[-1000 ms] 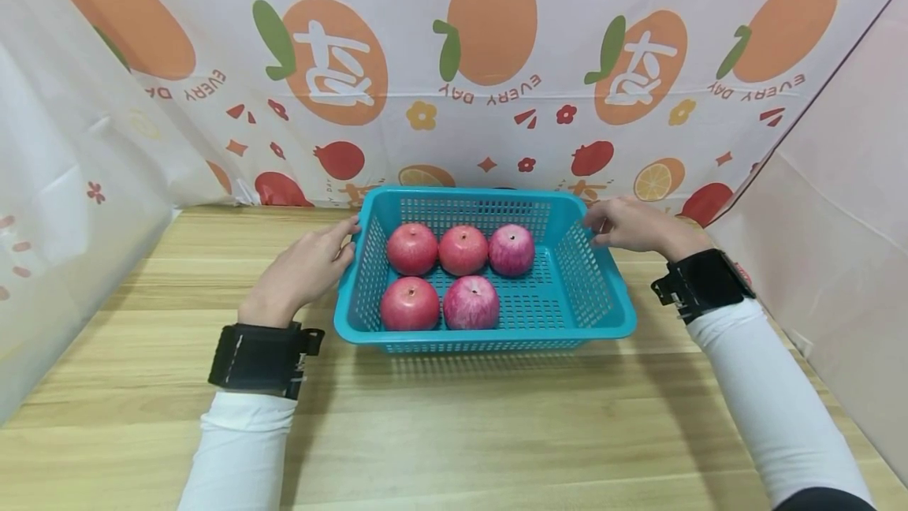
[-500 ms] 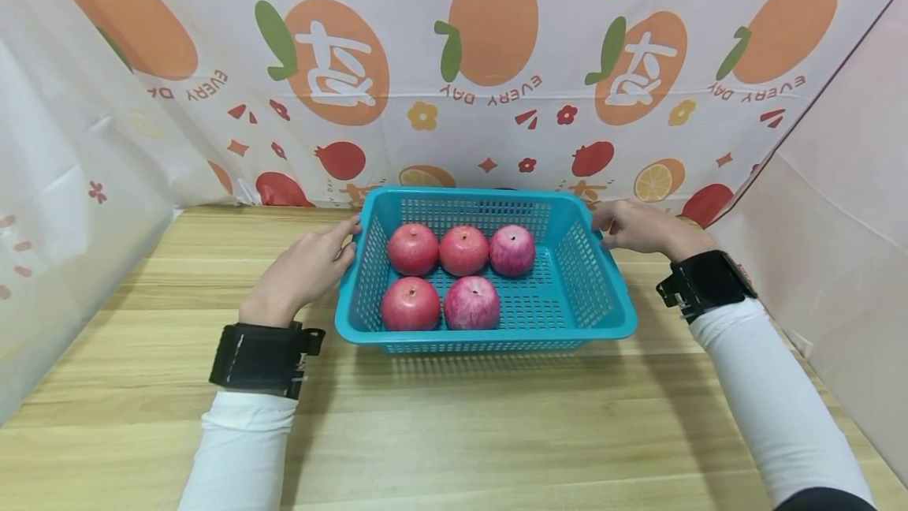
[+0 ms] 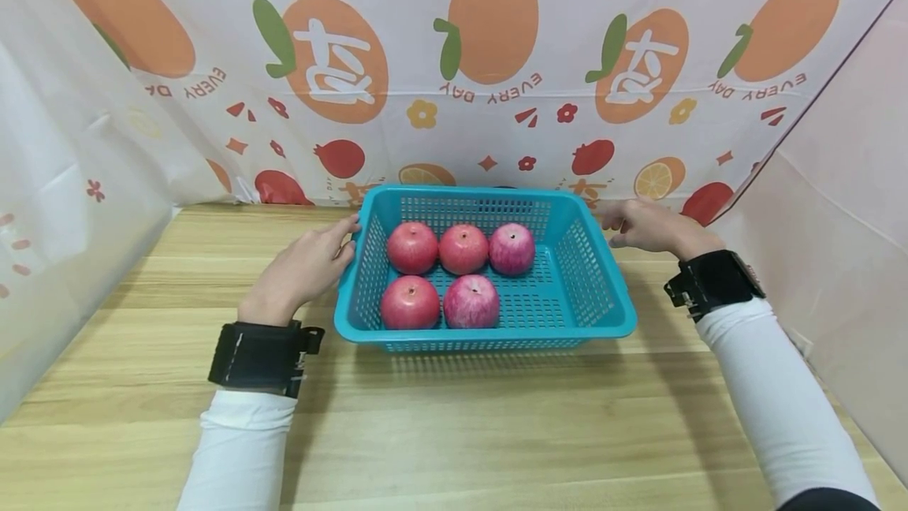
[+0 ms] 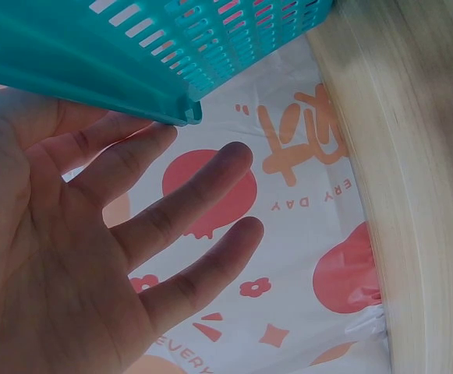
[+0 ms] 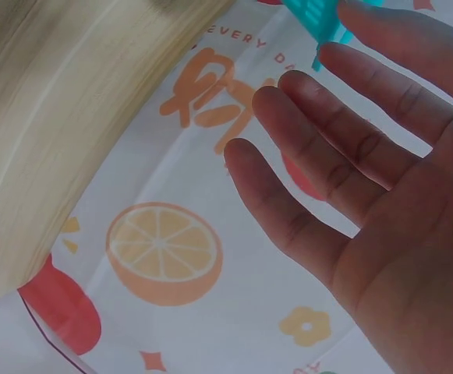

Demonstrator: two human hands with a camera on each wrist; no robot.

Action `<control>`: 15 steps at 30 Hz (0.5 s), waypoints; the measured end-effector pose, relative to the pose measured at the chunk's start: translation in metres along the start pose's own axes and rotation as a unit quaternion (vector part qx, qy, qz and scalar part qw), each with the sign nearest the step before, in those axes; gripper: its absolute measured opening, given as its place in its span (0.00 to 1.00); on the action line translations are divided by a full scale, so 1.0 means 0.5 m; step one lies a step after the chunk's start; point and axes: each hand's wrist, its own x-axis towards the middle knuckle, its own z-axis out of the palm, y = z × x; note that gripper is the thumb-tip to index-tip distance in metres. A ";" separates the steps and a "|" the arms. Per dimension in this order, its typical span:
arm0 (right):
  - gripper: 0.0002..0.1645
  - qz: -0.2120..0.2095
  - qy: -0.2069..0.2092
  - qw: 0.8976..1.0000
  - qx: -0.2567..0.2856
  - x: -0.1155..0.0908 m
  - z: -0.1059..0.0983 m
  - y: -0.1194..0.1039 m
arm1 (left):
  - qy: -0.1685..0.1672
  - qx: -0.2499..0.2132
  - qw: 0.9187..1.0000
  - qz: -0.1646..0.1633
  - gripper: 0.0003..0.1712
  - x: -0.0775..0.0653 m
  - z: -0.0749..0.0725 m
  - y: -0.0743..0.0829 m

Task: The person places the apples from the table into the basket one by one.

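Note:
A turquoise plastic basket (image 3: 489, 335) with slotted walls stands on the wooden table, holding several red-pink apples. Three line its back, the rightmost one (image 3: 511, 250) being more purple; in front sit a red one (image 3: 410, 303) and a streaked one (image 3: 471, 302). At the basket's left rim is my left hand (image 3: 301, 270), fingertips right at the edge. The left wrist view shows that hand (image 4: 78, 234) with its fingers loosely extended, the upper ones beneath the rim (image 4: 132, 109). My right hand (image 3: 649, 227) hovers just beyond the right rim, fingers spread and holding nothing.
Behind the basket hangs a white sheet (image 3: 397, 132) printed with fruit, close to its back wall. Similar sheeting encloses the left side, and a pale panel (image 3: 844, 203) borders the right. The wooden tabletop (image 3: 468, 424) extends toward me.
My right hand has drawn off the basket's right rim and moved a little to the right. The left hand, basket and apples stay where they were.

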 end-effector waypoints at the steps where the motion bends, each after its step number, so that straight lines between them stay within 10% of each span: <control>1: 0.14 0.000 -0.001 1.000 -0.002 -0.001 0.000 0.002 | 0.000 0.000 1.000 0.000 0.30 0.000 0.000 0.000; 15: 0.12 0.018 -0.015 1.000 -0.013 -0.011 0.001 0.034 | 0.000 -0.001 1.000 0.001 0.31 0.001 0.000 0.001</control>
